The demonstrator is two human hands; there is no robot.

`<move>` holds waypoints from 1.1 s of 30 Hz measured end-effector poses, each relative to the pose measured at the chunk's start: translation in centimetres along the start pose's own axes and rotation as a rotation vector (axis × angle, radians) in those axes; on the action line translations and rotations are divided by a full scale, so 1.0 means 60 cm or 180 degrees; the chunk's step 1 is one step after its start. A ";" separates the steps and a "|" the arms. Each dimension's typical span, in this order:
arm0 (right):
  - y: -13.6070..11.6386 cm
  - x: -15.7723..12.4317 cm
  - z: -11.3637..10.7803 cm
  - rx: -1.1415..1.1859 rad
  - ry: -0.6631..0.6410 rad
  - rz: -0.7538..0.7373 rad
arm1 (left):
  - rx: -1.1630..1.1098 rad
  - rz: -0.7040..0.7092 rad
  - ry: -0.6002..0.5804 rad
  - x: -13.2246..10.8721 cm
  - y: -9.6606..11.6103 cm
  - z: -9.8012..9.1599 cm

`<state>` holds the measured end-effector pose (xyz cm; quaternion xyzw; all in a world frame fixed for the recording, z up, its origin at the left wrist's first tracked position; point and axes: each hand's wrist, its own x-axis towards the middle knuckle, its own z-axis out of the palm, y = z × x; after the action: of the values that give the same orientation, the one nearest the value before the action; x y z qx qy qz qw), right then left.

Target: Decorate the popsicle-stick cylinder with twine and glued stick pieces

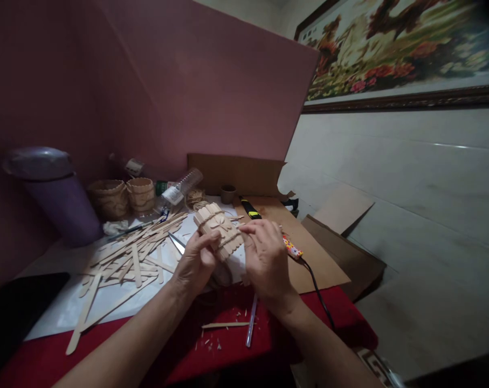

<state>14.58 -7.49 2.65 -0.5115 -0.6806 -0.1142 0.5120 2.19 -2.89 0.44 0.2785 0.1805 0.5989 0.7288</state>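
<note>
A small craft-stick pot (224, 229), bound with two bands of twine and bearing a leaf-like wooden decoration, is tilted in front of me. My left hand (199, 256) grips its near left side, thumb across the front. At its right edge my right hand (266, 253) is closed, thumb and fingertips pinched together by the lower twine band; what lies between them is too small to make out. Just left of the pot, scissors (177, 243) lie partly covered. Beyond it is a ball of twine (196, 198).
Loose craft sticks (137, 264) are piled on white paper at left. Behind them stand a purple tumbler (62, 199), finished stick pots (140, 195) and a plastic bottle (181, 186). A yellow-black cutter (249, 208) and a flowered, corded tool (293, 248) lie on cardboard (321, 269).
</note>
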 end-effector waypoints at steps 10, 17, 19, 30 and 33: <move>0.067 -0.008 -0.029 0.0012 -0.0356 0.0738 | -0.0133 -0.0216 0.0057 -0.005 0.010 0.005; 0.186 -0.006 -0.051 -0.2159 -0.1981 0.1500 | 0.0017 -0.0160 0.0057 -0.005 0.005 -0.001; 0.199 -0.008 -0.048 -0.2137 -0.2190 0.1525 | 0.0053 -0.0140 0.0063 -0.003 0.004 -0.004; 0.216 0.004 -0.041 -0.1817 -0.1845 0.1641 | 0.0146 -0.0026 0.0063 0.003 0.002 -0.009; 0.205 0.008 -0.061 -0.0934 -0.1267 0.1951 | 0.0195 0.0041 0.0114 0.004 0.002 -0.009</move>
<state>26.70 -4.17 0.16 -0.7709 -0.5588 0.0493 0.3018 1.84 -2.54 0.15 0.2910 0.2100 0.6026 0.7128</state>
